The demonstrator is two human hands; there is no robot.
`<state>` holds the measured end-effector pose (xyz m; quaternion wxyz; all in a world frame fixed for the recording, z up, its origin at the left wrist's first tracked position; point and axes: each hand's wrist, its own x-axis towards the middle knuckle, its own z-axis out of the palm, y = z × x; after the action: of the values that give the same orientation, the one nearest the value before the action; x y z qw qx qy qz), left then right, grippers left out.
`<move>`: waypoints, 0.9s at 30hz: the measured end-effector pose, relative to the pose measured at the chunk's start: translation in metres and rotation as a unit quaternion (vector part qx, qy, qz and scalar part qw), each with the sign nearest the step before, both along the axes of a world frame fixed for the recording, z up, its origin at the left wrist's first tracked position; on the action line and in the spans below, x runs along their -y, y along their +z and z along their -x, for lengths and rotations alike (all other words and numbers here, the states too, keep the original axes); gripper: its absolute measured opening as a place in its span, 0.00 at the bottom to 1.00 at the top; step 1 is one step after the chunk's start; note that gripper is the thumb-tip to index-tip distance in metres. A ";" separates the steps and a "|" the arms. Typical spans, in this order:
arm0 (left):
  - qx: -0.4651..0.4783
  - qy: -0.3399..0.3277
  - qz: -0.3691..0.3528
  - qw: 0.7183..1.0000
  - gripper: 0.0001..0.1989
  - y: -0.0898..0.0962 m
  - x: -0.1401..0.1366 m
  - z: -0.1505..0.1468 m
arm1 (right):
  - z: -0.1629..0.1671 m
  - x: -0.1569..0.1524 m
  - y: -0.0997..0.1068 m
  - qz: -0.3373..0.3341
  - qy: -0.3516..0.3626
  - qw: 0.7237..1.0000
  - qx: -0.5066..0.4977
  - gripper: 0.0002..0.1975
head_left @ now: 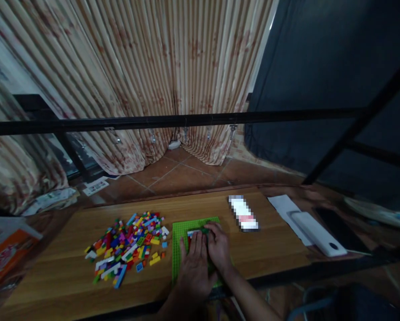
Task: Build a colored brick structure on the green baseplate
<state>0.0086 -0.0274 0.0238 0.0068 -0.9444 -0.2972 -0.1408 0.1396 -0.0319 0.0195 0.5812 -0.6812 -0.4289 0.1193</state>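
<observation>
Flatly, left hand [193, 264] lay, fingers outstretched, over green studded square baseplate [176, 249] on brown wood-grain bench [200, 203]; right hand [219, 246] curled beside, grip unclear; multicoloured plastic brick pile [130, 240] sat left.

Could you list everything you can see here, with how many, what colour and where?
table: one, wood-brown, centre
baseplate: one, green, on the table, under the hands
loose bricks: too many to count, mixed colours, left of the baseplate
bricks on the baseplate: count hidden, white and red showing, by the fingers
phone: one, bright screen, table's right part
paper: one sheet, white, right
device: one, white, partly over the paper
box or bag: one, orange and white, far left
curtains: count unclear, beige with reddish pattern, behind
cloth: one, dark blue, upper right
left hand: one, bare, flat over the baseplate
right hand: one, bare, beside it, fingers bent
</observation>
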 end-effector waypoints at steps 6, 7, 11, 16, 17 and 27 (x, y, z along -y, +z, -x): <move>-0.023 0.015 0.097 0.995 0.48 0.019 -0.006 -0.025 | -0.019 -0.014 0.016 0.136 -0.003 0.991 -0.015 0.15; -0.009 0.009 0.101 0.995 0.47 0.021 -0.008 -0.028 | -0.021 -0.019 0.021 0.153 0.002 0.988 -0.005 0.16; 0.067 -0.012 0.082 0.994 0.36 0.021 -0.016 -0.040 | -0.013 -0.037 0.044 0.202 0.031 0.973 0.111 0.18; 0.120 -0.036 0.067 0.990 0.25 0.012 -0.022 -0.045 | 0.010 -0.046 0.056 0.253 0.073 0.923 0.281 0.23; 0.124 -0.037 0.063 0.990 0.25 0.011 -0.022 -0.046 | 0.012 -0.046 0.056 0.261 0.086 0.914 0.298 0.25; 0.178 -0.006 0.050 0.983 0.26 0.000 -0.019 -0.048 | 0.010 -0.052 0.054 0.343 0.165 0.871 0.312 0.35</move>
<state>0.0566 -0.0088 0.0236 -0.0944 -0.9052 -0.2948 -0.2913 0.1298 0.0205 0.0731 0.1194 -0.7587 -0.6261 0.1343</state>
